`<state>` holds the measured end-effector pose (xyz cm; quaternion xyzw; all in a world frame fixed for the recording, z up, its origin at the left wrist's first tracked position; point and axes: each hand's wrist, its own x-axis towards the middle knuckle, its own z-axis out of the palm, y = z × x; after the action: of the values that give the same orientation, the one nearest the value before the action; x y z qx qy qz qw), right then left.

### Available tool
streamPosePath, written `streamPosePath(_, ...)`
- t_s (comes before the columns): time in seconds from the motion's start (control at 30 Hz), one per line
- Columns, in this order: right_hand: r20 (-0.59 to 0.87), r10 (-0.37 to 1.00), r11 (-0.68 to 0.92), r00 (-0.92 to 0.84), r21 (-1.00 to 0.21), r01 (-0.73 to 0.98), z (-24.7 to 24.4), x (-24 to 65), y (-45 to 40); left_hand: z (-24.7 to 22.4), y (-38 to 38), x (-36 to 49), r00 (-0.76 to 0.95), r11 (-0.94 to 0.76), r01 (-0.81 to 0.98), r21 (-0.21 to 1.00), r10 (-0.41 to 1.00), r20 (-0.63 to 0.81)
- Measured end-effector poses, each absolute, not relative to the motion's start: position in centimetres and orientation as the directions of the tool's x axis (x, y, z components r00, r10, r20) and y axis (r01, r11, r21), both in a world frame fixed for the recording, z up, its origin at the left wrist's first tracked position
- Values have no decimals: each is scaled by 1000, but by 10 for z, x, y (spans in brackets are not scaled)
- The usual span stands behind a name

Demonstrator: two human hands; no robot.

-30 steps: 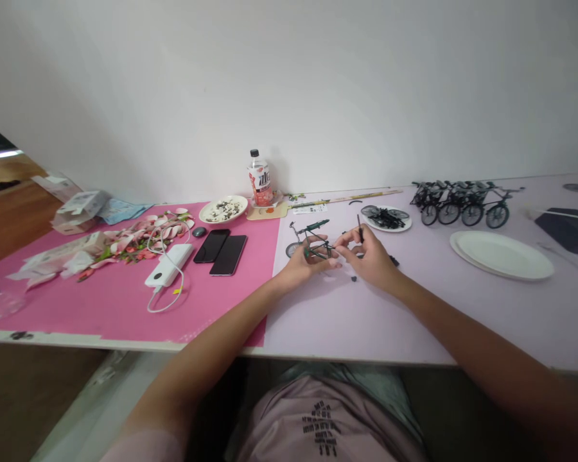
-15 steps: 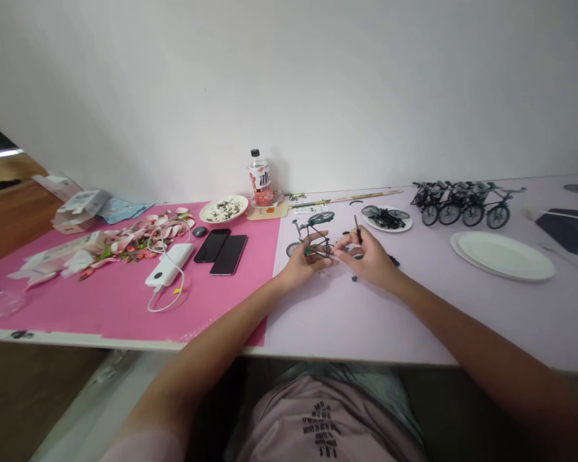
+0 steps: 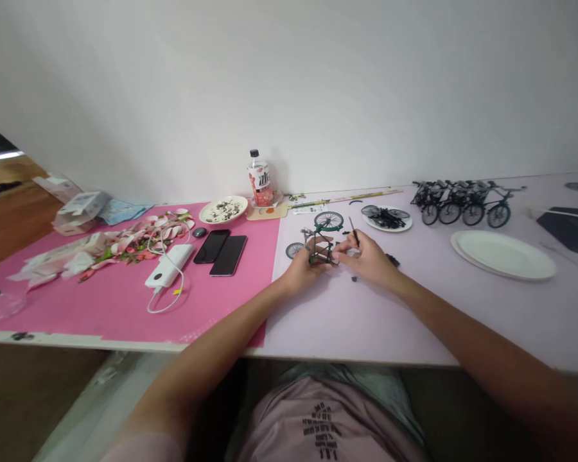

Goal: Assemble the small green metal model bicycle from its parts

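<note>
My left hand (image 3: 304, 268) is closed on a small dark green model bicycle (image 3: 316, 247). One spoked wheel of it (image 3: 328, 221) points up and away from me. At the bicycle's right side is my right hand (image 3: 368, 256), its fingers pinched around a thin dark stick-like tool (image 3: 354, 232) that slants up out of the grip. The fingertips meet the frame's lower end; what exactly they touch is too small to tell. Another spoked wheel (image 3: 295, 250) shows left of my left hand, and I cannot tell if it is attached. Small black pieces (image 3: 392, 260) lie beside my right hand.
A white plate (image 3: 404, 226) of black parts and wheels is behind my right hand. Several finished-looking model bicycles (image 3: 472, 205) stand right of it, above stacked white plates (image 3: 505, 255). Leftward are phones (image 3: 228, 255), a power bank (image 3: 169, 264), a bottle (image 3: 260, 183) and pink petals (image 3: 139, 237).
The model bicycle has been turned in my left hand, so its upper wheel now shows rounder. The tool in my right hand has tilted to the left.
</note>
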<state>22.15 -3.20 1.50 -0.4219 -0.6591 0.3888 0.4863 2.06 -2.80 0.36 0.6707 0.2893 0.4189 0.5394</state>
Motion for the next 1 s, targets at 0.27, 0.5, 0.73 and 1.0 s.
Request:
streamPosePath(0.27,165,959,176,-229,-984,28,16,219,-34,5,-28,22,495,-214,-124,969,833,247)
streamPosePath(0.5,198,956,196,-217,-980,-32,9,219,-31,6,-29,23,466,-172,-148,974,856,222)
streamPosePath(0.73,123,969,124,-215,-992,-9,10,219,-33,-1,-27,24,463,-183,-144,972,856,230)
streamPosePath(1.0,78,948,116,-307,-987,108,21,217,-12,1,-23,22,415,-196,-137,971,879,236)
